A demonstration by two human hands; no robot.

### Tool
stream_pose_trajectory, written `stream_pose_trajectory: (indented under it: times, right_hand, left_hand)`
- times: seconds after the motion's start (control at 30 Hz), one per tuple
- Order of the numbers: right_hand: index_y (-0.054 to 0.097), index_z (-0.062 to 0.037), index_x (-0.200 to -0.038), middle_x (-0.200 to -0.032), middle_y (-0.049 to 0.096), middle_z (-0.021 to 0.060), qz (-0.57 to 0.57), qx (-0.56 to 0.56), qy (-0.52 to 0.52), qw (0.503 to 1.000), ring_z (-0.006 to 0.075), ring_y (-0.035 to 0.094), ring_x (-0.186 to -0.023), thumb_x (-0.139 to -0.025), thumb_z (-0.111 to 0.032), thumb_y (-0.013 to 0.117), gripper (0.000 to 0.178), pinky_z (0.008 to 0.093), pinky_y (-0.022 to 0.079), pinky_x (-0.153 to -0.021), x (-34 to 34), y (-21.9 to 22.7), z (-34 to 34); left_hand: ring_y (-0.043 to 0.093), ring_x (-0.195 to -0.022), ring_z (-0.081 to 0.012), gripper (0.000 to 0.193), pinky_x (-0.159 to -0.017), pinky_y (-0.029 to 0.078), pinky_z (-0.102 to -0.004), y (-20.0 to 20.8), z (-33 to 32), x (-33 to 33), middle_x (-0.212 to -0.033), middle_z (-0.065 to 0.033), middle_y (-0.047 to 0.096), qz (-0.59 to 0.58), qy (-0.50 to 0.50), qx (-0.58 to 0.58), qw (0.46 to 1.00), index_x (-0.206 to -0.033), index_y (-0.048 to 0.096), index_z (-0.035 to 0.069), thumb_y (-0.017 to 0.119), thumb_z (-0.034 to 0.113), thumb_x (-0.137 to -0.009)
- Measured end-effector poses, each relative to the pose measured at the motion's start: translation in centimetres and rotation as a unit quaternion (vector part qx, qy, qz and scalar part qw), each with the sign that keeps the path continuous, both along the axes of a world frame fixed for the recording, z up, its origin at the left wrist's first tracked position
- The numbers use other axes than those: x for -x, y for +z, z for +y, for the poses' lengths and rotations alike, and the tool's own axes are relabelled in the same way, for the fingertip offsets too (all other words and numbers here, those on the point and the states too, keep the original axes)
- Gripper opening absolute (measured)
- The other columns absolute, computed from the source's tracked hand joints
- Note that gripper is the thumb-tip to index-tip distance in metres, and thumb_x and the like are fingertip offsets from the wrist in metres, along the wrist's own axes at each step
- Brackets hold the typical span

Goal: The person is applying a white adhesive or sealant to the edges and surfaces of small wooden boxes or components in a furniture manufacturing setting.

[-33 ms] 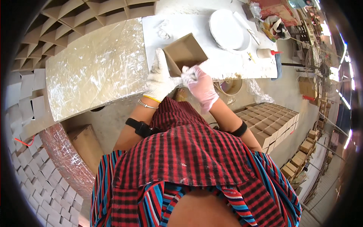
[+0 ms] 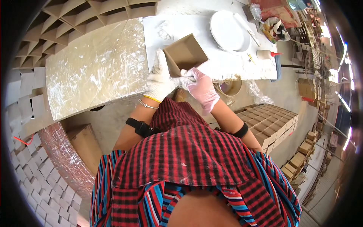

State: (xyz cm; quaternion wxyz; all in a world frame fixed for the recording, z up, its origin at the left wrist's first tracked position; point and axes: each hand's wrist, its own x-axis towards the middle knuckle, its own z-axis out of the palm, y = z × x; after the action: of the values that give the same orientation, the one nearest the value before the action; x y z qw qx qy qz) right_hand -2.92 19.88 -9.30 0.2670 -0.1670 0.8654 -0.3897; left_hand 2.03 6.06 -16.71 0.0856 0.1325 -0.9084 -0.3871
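Foreground: the checked red-and-black apron (image 2: 181, 155) fills the lower centre, its wearer cut off by the lower edge. Beyond it, the left hand (image 2: 160, 80), in a white glove with a yellow cuff, grasps the brown box (image 2: 187, 53) along its left wall, one digit extended upward; its remaining fingers are partly concealed. The right hand (image 2: 201, 86), in a pink glove, has its fingers bent together at the box's near corner; whether they pinch anything cannot be told. The open box is at the front edge of the worktable (image 2: 98, 68), its near base hidden by the gloves and its interior partly shadowed. Farther back on the table stand a round white dish (image 2: 228, 30), its contents indistinct, and a white bottle (image 2: 264, 54) with a red tip. Upper left, a brown compartment grid (image 2: 83, 16) is cropped by the picture's border.
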Motion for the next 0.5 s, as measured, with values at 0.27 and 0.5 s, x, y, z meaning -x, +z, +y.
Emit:
stream_pose_trajectory:
  times: [0.27,0.5]
  right_hand:
    - [0.048,-0.0047,-0.108,-0.092,0.058,0.0206,0.115,-0.057,0.065,0.99,0.0336,0.057,-0.085,-0.076,-0.014,0.055,0.034,0.037,0.044,-0.075,6.9,2.1,-6.1]
    - [0.047,-0.0035,-0.113,-0.098,0.057,0.0191,0.092,-0.13,0.215,0.964,0.0338,0.056,-0.088,-0.076,-0.016,0.055,0.04,0.0364,0.045,-0.078,4.4,2.2,-3.2]
  left_hand:
    - [0.022,-0.123,-0.0388,0.121,-0.1,0.025,-0.0384,2.7,0.1,0.8,-0.132,-0.0296,0.016,-0.025,-0.004,-0.082,0.996,-0.13,-0.001,-0.007,0.075,0.047,-0.052]
    - [0.023,-0.123,-0.0375,0.117,-0.1,0.024,-0.0385,0.3,-0.2,0.3,-0.133,-0.0276,0.016,-0.017,-0.009,-0.057,0.998,-0.132,-0.001,-0.001,0.072,0.048,-0.055]
